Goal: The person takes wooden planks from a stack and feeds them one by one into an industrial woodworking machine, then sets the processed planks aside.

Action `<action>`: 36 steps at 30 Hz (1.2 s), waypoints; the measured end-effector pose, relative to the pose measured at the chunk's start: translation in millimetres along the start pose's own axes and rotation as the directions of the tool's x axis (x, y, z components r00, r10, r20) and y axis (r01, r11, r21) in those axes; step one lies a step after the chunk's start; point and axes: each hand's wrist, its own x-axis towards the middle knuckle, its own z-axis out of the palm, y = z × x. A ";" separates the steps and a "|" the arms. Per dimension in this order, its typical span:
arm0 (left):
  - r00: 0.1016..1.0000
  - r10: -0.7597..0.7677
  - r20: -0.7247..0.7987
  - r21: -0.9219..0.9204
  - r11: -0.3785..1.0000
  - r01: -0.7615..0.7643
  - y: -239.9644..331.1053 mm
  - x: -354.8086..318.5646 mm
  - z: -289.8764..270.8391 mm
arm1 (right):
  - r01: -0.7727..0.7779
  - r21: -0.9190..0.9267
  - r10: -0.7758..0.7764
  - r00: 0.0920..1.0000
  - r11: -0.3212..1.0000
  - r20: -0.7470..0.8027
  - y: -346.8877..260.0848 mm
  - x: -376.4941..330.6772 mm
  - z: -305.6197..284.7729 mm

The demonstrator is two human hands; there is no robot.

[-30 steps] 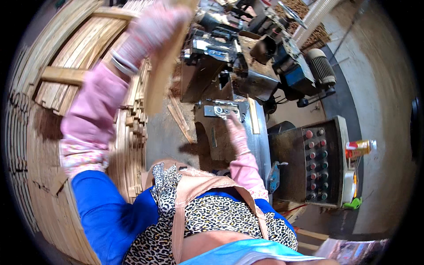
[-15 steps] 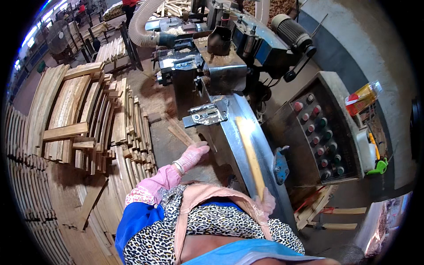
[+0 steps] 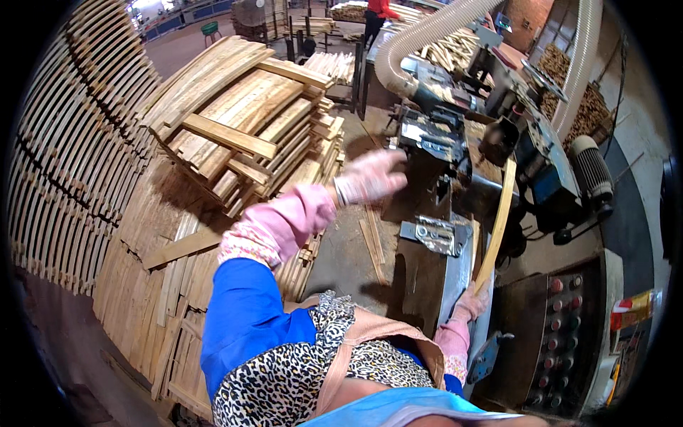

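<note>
- Wooden strip [image 3: 498,224] rose toward twelve o'clock from the right hand [image 3: 471,302], which gripped its lower end.
- Left hand [image 3: 370,176] hovered loosely curled, holding nothing, at ten o'clock from the strip.

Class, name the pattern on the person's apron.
Leopard print on the apron, tan and black; head view shows it best.

Stacked slats [image 3: 235,135] lie to the left, with more standing on edge [image 3: 67,164] beyond them. The machine [image 3: 491,135] stands ahead on the right — a hose [image 3: 427,32] arches over it. A control panel [image 3: 569,334] sits at lower right, a curved strip [image 3: 498,220] between it and the machine.
</note>
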 end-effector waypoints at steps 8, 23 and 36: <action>0.785 0.020 -0.619 0.618 0.629 0.471 -250.1 8.0 -242.3 | -0.149 -0.284 0.229 0.935 0.947 0.272 49.5 -160.2 -147.5; 0.727 -0.484 -0.487 0.521 0.508 0.686 -299.8 -51.1 -325.6 | -0.323 -0.147 0.346 0.922 0.935 0.175 -37.1 -101.9 -84.1; 0.890 -0.418 -0.179 -0.773 0.620 0.136 59.7 -72.8 69.6 | -0.214 0.953 -0.633 0.713 0.214 0.302 -216.3 -69.7 -96.1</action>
